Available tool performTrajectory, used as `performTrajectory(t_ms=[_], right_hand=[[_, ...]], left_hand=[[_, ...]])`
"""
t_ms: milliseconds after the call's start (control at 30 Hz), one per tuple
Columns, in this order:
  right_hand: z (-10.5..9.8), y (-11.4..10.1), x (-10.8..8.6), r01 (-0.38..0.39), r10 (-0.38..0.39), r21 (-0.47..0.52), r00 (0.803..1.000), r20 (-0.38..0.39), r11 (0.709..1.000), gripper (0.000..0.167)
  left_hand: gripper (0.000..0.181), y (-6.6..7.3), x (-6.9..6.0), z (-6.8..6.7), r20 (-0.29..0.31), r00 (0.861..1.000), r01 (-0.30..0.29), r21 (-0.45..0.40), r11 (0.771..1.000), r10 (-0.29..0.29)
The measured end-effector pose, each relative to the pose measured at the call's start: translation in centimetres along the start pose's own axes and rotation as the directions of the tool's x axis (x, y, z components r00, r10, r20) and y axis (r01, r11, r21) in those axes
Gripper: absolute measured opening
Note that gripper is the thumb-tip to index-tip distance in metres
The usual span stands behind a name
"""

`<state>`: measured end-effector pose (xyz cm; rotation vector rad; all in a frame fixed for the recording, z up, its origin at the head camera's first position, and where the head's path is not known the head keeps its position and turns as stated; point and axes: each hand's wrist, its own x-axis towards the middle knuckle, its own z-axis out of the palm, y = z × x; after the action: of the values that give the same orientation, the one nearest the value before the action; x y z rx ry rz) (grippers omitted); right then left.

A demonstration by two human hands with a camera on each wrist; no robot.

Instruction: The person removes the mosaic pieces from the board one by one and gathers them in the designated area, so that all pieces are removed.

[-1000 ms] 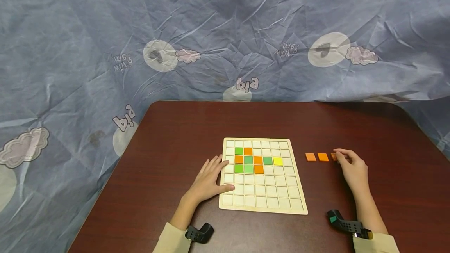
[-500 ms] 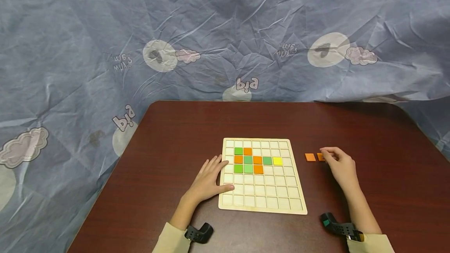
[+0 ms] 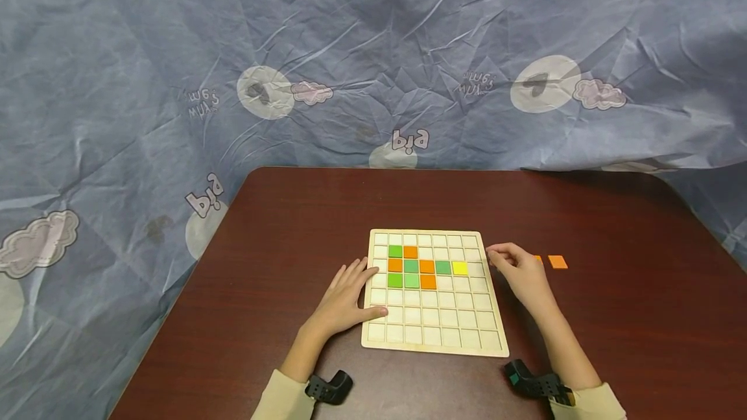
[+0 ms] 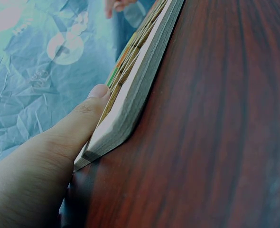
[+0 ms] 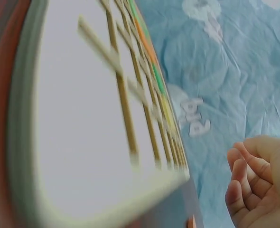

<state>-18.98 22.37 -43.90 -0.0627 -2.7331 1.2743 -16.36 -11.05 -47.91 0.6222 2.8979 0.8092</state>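
Note:
A pale wooden grid board (image 3: 432, 316) lies on the table, with several green, orange and yellow square tiles in its upper cells. My left hand (image 3: 344, 297) rests on the board's left edge, fingers spread and thumb on the near cells. In the left wrist view the thumb (image 4: 83, 111) lies against the board's edge. My right hand (image 3: 521, 274) is just beyond the board's right edge, thumb and index finger pinched together. A sliver of an orange tile shows at the fingertips, mostly hidden by them. The right wrist view shows curled fingers; no tile is visible between them.
Right of my right hand lie an orange tile (image 3: 557, 262) and another one, partly hidden by the hand. The dark brown table (image 3: 315, 212) ends at a blue-grey patterned cloth (image 3: 362, 31) behind. Black cameras are strapped to both wrists.
My right hand has moved left, from the rightmost orange tile across the row to the board's right edge. The two tiles on the right are uncovered again. My left hand stays put.

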Motion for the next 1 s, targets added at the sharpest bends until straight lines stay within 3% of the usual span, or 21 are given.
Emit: performTrajectory(t_ms=[200,367,533,733,1000], right_hand=[[2.2,-3.7,0.3,0.019,-0.024,0.078,0.997,0.075,0.997,0.030],[4.3,-5.7,0.9,0.033,-0.053,0.149,0.989,0.136,0.988,0.029],[6.4,-7.0,1.8,0.025,-0.057,0.210,0.987,0.150,0.977,0.026],[8.0,-7.5,2.6,0.016,-0.055,0.218,0.983,0.173,0.976,0.024],[9.6,-6.5,3.1,0.045,-0.066,0.127,0.985,0.160,0.991,0.021]], left_hand=[[0.080,0.0,0.0,0.0,-0.001,1.000,-0.002,-0.003,1.000,0.002],[0.080,0.1,-0.1,-0.1,0.003,1.000,-0.008,-0.006,1.000,0.008],[0.080,0.2,-0.1,-0.2,-0.006,1.000,-0.014,-0.002,1.000,0.014],[0.080,0.3,-0.1,-0.3,-0.005,1.000,-0.010,-0.012,1.000,0.010],[0.078,0.3,-0.1,-0.2,-0.015,1.000,-0.018,-0.018,1.000,0.017]])
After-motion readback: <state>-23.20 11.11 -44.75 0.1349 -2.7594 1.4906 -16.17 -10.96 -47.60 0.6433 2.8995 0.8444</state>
